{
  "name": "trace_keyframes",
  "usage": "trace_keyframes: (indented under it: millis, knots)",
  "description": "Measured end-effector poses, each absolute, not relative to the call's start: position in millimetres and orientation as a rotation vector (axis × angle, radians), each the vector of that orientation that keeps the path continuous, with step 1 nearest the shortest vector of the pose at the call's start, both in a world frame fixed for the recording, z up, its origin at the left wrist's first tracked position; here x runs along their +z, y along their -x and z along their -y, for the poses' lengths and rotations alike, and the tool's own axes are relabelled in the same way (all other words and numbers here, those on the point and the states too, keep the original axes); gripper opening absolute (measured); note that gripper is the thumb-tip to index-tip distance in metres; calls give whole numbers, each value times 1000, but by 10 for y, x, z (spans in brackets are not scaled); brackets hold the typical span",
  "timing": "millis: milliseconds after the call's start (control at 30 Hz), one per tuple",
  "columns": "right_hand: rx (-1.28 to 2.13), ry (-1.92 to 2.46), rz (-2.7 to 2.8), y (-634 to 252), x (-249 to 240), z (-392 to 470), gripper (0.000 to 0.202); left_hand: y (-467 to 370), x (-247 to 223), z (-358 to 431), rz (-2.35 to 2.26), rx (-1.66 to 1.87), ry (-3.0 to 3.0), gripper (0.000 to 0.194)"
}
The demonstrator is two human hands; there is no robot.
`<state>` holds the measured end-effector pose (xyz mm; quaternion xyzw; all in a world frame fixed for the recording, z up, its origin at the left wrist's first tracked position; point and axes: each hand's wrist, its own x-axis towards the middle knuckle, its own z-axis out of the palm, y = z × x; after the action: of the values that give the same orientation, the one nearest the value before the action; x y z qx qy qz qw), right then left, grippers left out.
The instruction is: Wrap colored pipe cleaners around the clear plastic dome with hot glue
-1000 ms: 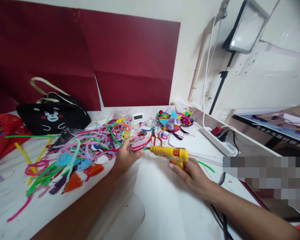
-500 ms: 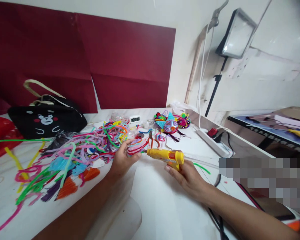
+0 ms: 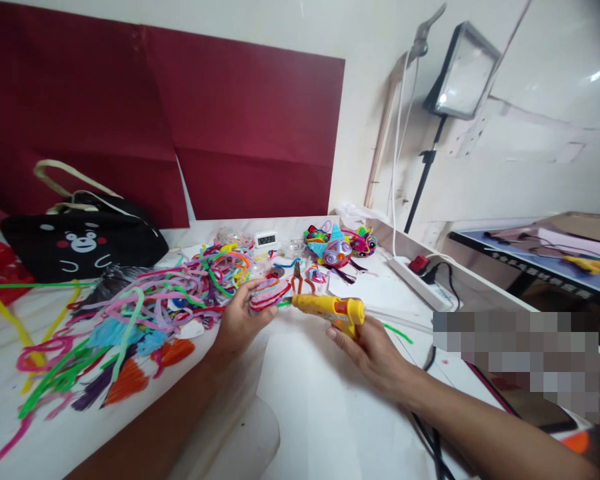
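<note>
My left hand (image 3: pixel 240 323) is closed around a rounded ball (image 3: pixel 269 295) striped in pink, red and pale blue fuzzy stems. A yellow hot glue gun (image 3: pixel 325 309) is gripped in my right hand (image 3: pixel 367 350), a clear glue stick (image 3: pixel 397 317) poking out of its back. The gun's nozzle points left, close to the ball; whether it touches cannot be made out. Just behind lie orange-handled pliers (image 3: pixel 298 280). A heap of coloured pipe cleaners (image 3: pixel 180 293) spreads to the left of my left hand.
Finished fuzzy figures (image 3: pixel 337 248) stand at the back beside a small digital clock (image 3: pixel 266 239). A black bag (image 3: pixel 83 240) sits far left. On the right are a white power strip (image 3: pixel 427 283), a black cable (image 3: pixel 420 427) and a lamp on a stand (image 3: pixel 465 73).
The view has shifted slightly, moving everything a little to the left. Both hands keep their holds, and the nozzle stays near the ball.
</note>
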<state>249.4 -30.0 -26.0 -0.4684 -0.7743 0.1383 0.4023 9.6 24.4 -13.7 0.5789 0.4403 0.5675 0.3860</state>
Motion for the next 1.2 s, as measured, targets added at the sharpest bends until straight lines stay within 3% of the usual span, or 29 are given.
trace_keyframes:
  millis: [1200]
  knots:
    - [363,1213,1973,-2479,-307,345,27,-155,-62,-188,-1118,1440,-1404,59]
